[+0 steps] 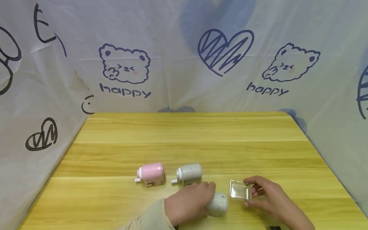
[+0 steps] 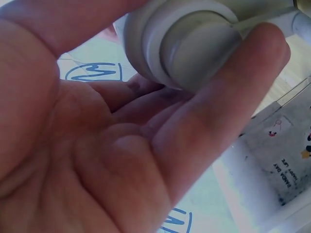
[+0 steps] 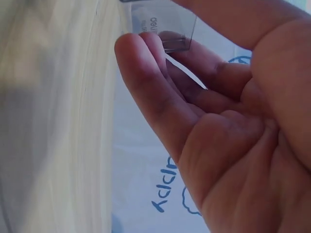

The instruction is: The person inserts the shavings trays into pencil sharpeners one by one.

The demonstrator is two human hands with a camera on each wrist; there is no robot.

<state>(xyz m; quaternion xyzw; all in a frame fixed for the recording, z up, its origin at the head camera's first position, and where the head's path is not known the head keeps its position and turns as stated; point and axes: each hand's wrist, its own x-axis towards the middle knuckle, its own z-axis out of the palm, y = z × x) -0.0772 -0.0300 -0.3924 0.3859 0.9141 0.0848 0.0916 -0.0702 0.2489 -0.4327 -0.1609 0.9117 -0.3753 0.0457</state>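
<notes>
My left hand (image 1: 191, 201) grips a pale grey-white crank pencil sharpener (image 1: 218, 203) from its left side. In the left wrist view the sharpener's round crank end (image 2: 197, 51) sits between the thumb and fingers. My right hand (image 1: 271, 198) pinches a clear plastic drawer (image 1: 240, 190) by its right side, just right of that sharpener. The right wrist view shows the drawer (image 3: 167, 24) at the fingertips, with faint lettering on it. A grey pencil sharpener (image 1: 191, 173) lies behind my left hand, partly covered by it.
Left of the grey sharpener is a pink pencil sharpener (image 1: 153, 175), its crank facing left. A wood-grain table (image 1: 184, 140) carries everything. White cloth (image 1: 172, 64) with drawn bears and hearts hangs along the table's back and sides. A small dark object (image 1: 275, 228) shows at the bottom edge.
</notes>
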